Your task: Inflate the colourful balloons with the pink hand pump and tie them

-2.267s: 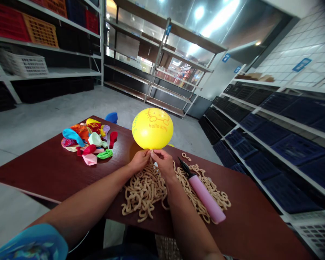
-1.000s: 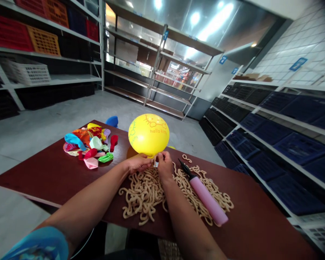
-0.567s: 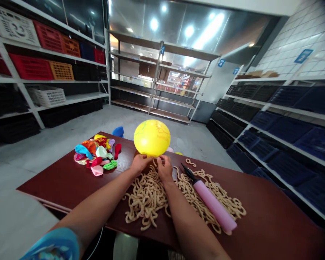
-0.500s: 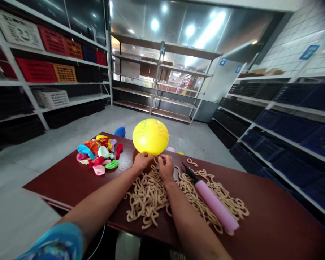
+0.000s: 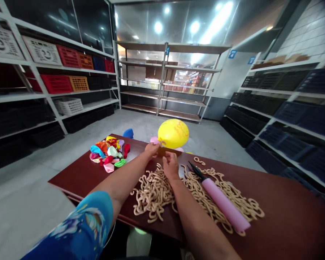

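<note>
An inflated yellow balloon (image 5: 173, 134) with printed figures hovers just past the far edge of the table. My left hand (image 5: 152, 149) is closed on its neck, pinching it at the balloon's left end. Nearer to me and slightly to the right is my right hand (image 5: 170, 165), apart from the balloon, its fingers loosely bent with nothing visible in them. Below both hands lies a heap of tan, curly, cord-like pieces (image 5: 154, 195). A pink balloon pump (image 5: 224, 204) with a black nozzle rests across more of these pieces on the right.
Several uninflated balloons (image 5: 109, 153) in mixed colours lie on the left of the dark red table (image 5: 73, 177). Other balloons, one blue (image 5: 128, 133), show beyond the far edge. Shelves with crates (image 5: 56, 83) line the left, and dark crates (image 5: 289, 141) stand on the right.
The yellow balloon has swung right and turned onto its side, its neck now toward my left hand. My right hand has come away from the neck. The view has shifted somewhat left.
</note>
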Tool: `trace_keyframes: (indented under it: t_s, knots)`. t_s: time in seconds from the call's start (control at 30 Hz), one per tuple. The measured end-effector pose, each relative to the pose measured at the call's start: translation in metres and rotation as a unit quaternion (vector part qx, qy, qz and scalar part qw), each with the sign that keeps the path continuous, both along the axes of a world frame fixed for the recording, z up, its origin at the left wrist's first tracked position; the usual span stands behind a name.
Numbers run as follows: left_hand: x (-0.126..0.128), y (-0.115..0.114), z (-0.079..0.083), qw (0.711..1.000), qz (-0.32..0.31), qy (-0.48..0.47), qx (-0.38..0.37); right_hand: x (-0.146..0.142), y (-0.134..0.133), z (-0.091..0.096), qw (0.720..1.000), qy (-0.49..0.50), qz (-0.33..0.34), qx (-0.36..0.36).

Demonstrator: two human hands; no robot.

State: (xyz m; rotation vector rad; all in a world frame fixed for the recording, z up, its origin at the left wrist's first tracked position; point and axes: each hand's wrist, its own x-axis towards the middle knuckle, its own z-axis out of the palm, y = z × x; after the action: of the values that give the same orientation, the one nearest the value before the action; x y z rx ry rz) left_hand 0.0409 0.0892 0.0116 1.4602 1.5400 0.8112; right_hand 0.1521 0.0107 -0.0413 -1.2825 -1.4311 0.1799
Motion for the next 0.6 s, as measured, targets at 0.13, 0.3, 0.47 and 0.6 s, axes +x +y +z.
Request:
trace_keyframes:
  t_s: [0.13, 0.3, 0.47, 0.6]
  knots:
    - [-0.055, 0.013, 0.003, 0.931, 0.085, 0.342, 0.093, -0.002, -0.001, 0.0, 1.0, 0.004, 0.009, 0.001]
    - [-0.118, 0.016, -0.003, 0.833, 0.042, 0.532, 0.143, -0.004, -0.005, 0.003, 1.0, 0.002, 0.021, 0.001]
    - [-0.137, 0.009, -0.015, 0.834, -0.016, 0.533, 0.14, -0.004, -0.007, 0.007, 1.0, -0.01, 0.014, -0.001]
    - [-0.121, 0.004, -0.006, 0.941, 0.015, 0.311, 0.13, -0.004, -0.005, 0.006, 1.0, -0.001, 0.018, -0.015]
